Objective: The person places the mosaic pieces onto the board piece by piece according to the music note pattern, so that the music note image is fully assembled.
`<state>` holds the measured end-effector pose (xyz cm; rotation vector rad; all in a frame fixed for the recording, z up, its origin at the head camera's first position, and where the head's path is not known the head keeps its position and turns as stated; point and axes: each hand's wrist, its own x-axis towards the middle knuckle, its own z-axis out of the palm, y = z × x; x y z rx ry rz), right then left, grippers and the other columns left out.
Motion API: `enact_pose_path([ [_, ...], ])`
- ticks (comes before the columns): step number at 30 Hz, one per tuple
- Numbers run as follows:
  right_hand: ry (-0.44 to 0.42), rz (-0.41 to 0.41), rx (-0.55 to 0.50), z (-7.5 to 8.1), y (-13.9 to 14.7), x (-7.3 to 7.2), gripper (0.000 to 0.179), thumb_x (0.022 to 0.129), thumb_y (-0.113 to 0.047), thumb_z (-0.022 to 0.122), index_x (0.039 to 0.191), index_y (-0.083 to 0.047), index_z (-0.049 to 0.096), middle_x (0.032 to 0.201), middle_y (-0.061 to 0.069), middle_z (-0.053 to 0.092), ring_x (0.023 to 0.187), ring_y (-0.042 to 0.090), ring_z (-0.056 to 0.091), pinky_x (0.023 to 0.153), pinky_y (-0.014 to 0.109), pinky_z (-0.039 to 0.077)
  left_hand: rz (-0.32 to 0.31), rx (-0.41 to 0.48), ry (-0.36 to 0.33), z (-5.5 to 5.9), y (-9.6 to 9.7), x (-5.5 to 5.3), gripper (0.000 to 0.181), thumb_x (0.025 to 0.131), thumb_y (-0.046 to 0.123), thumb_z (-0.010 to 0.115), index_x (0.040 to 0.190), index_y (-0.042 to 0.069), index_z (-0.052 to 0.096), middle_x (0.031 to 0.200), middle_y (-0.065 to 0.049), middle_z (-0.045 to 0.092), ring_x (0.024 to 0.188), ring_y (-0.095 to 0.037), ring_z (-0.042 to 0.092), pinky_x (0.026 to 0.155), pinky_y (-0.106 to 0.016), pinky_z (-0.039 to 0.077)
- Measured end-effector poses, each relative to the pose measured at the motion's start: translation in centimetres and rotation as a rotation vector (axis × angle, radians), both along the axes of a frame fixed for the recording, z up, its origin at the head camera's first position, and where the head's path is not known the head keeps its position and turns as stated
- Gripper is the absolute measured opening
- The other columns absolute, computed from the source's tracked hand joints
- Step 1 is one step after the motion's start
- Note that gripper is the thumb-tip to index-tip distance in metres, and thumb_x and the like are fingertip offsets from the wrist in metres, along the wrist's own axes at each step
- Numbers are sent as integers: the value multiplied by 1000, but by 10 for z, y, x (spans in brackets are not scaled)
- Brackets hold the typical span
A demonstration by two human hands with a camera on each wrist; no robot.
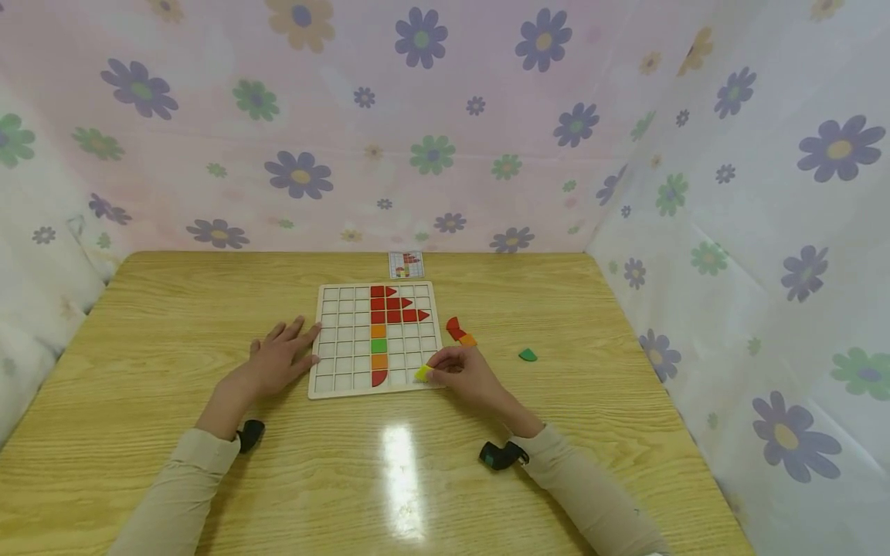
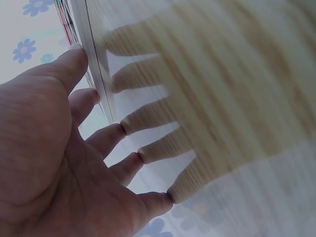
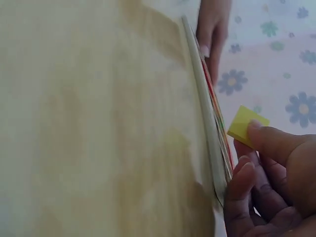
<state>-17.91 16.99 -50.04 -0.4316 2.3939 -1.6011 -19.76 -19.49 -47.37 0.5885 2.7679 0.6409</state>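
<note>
A wooden grid board (image 1: pixel 410 347) lies on the table between both hands. Red square and pointed tiles (image 1: pixel 385 304) fill cells in its upper rows. Below them runs a column of an orange tile (image 1: pixel 378 331), a green tile (image 1: pixel 378 346), another orange tile (image 1: pixel 378 361) and a red rounded tile (image 1: pixel 378 378). My right hand (image 1: pixel 467 376) pinches a yellow square tile (image 3: pixel 242 123) between thumb and fingers, just over the board's lower right cells. With fingers spread, my left hand (image 1: pixel 276 361) rests on the table, thumb and index finger at the board's left edge.
Red rounded tiles (image 1: pixel 454 327) and an orange tile (image 1: pixel 469 340) lie right of the board. Farther right is a green rounded tile (image 1: pixel 528 355). A picture card (image 1: pixel 406 265) sits behind the board, near the flowered curtain (image 1: pixel 473 177) at the table's back edge.
</note>
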Motion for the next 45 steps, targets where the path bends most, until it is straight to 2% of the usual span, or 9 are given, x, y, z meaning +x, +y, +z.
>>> enact_pose_path([
  [4,42,36,-11,-6,-11,4,7,93,-5,74,98,1,74,92,11,73,80,10,66,69,20,52,-1,-4,24,2,1,1,63,107,35,54,157,2,36,161,-34,22,144,-63,18,102,-86,19],
  [10,83,51,2,-1,-23,5,9,92,-3,75,98,3,75,91,19,74,78,18,66,65,18,50,4,-4,36,3,1,3,62,106,32,55,157,2,36,161,-34,23,144,-62,18,102,-86,19],
  [14,105,68,15,1,-34,5,6,91,-7,77,94,-2,76,87,11,74,75,10,64,66,18,51,7,-9,43,1,-1,2,62,106,33,55,158,3,36,162,-34,23,145,-62,18,102,-86,19],
  [20,128,92,50,1,-56,3,6,91,-11,78,88,-7,77,79,2,71,65,5,53,61,18,45,7,-18,37,-2,-1,1,63,107,36,54,158,4,35,162,-33,22,145,-62,18,101,-86,19],
  [28,127,103,33,1,-77,-1,7,93,-13,76,91,-6,77,85,1,73,70,7,58,64,20,48,10,-14,25,-1,1,1,64,107,36,53,159,4,33,163,-33,20,146,-61,16,102,-86,17],
  [36,129,99,72,2,-88,-5,4,94,-10,75,93,-7,78,88,2,74,72,4,60,66,19,50,6,-16,17,1,1,1,64,106,35,54,159,4,34,162,-34,20,145,-62,16,103,-85,17],
  [45,81,90,81,7,-94,-5,5,93,-10,76,94,-5,77,85,3,73,69,5,62,65,19,52,3,-24,19,2,1,1,64,107,36,54,159,4,34,162,-33,20,145,-62,16,103,-85,18],
])
